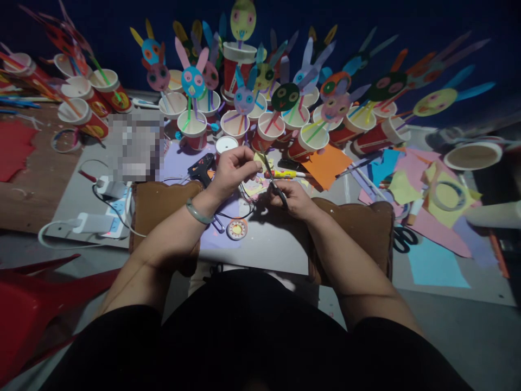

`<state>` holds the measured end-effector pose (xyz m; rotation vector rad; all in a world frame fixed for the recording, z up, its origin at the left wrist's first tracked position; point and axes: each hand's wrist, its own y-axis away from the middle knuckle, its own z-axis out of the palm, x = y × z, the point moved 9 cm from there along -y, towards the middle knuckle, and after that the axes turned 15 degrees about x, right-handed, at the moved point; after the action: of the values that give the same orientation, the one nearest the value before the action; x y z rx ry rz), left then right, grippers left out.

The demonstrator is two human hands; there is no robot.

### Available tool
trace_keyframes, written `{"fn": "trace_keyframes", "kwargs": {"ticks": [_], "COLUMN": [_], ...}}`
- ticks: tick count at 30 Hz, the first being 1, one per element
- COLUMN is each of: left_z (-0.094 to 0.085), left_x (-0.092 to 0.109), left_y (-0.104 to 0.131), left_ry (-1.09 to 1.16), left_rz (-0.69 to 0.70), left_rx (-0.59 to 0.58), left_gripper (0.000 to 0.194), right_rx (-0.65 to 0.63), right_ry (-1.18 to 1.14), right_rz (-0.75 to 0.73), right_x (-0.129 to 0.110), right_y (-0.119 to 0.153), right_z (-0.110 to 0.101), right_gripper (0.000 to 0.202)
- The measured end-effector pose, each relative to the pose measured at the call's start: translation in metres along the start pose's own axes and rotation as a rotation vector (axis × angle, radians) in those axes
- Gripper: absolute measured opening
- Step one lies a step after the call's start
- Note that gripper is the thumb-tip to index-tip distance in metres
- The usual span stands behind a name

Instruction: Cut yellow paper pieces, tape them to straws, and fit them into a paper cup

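My right hand [293, 198] is closed round the handles of dark scissors [268, 165], whose blades point up and left. Beside the blades, my left hand [236, 171], with a bangle on its wrist, pinches a small yellow piece [259, 157] that looks like paper. Behind the hands, a yellow and red marker [280, 174] lies on the table. A black glue gun [201, 168] is left of my left hand, and a round tape-like roll [237, 229] lies nearer me.
Several red paper cups [192, 130] with paper rabbit heads on straws line the back. Coloured paper [439, 266], a tape roll [450, 195] and black-handled scissors [404, 239] lie right. A power strip [118, 217] is left, near a red chair [24, 315].
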<state>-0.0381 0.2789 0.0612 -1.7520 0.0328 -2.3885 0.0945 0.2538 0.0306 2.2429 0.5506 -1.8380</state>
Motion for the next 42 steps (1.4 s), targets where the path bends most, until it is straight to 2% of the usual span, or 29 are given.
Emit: {"fn": "trace_keyframes", "kwargs": {"ticks": [13, 19, 26, 42], "left_z": [-0.0022, -0.0017, 0.002, -0.002], "left_x": [-0.0005, -0.0016, 0.0001, -0.0013], "left_y": [-0.0015, -0.0007, -0.0004, -0.0005], "left_ry": [0.002, 0.001, -0.002, -0.009], "left_rz": [0.019, -0.001, -0.017, 0.006], "left_rx": [0.014, 0.016, -0.012, 0.005], "left_gripper": [0.047, 0.043, 0.047, 0.046], "right_rx": [-0.013, -0.002, -0.016, -0.017], "right_ry": [-0.038, -0.024, 0.012, -0.011], "right_rz": [0.02, 0.002, -0.003, 0.015], "right_x": [0.0013, -0.0008, -0.0005, 0.0012], "right_y": [0.0008, 0.0001, 0.0004, 0.0005], "right_z": [0.0019, 0.0012, 0.0018, 0.0018], "right_gripper": [0.056, 0.053, 0.047, 0.055]}}
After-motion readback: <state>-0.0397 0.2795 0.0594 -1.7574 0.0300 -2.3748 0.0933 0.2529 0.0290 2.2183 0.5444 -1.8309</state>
